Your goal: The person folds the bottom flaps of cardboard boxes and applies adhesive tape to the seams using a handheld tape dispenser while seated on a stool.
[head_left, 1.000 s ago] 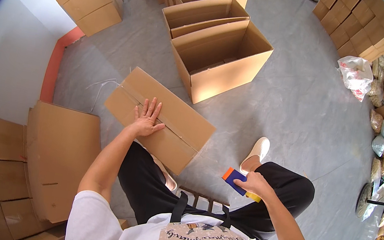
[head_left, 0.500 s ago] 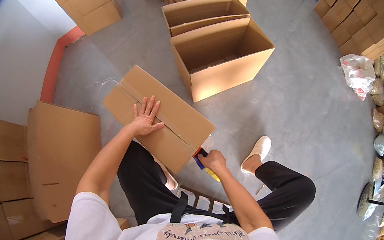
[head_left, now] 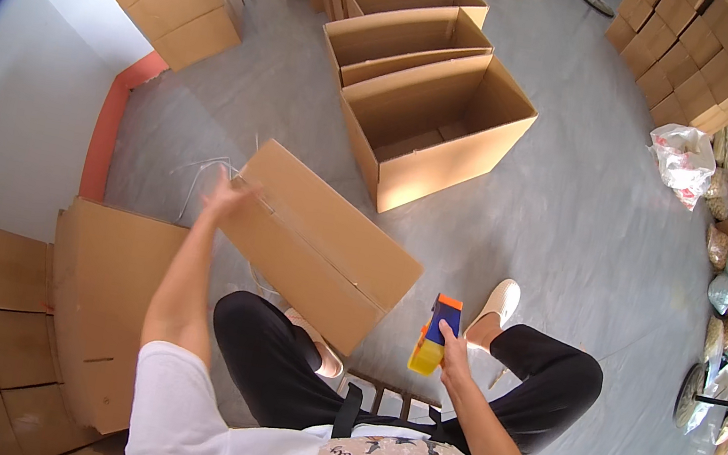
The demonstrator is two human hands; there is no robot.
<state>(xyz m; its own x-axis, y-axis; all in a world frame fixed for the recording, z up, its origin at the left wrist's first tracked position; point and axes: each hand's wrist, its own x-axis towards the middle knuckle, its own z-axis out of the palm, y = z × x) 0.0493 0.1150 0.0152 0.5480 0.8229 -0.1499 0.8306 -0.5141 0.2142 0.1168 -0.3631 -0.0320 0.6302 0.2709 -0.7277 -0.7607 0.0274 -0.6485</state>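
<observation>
Gripping a blue-and-yellow tape dispenser (head_left: 434, 332), the right hand (head_left: 455, 354) curls at the frame's lower center, while the left hand (head_left: 227, 197), blurred, its opening unclear, overlaps the left end of the carton (head_left: 323, 248).

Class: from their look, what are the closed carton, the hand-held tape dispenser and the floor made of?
Closed carton: matte brown cardboard, probably; flat panels meet at a seam.
Tape dispenser: likely hard plastic; smooth blue, orange and yellow parts.
Floor: perhaps sealed concrete; grey, mottled, with a soft sheen.
</observation>
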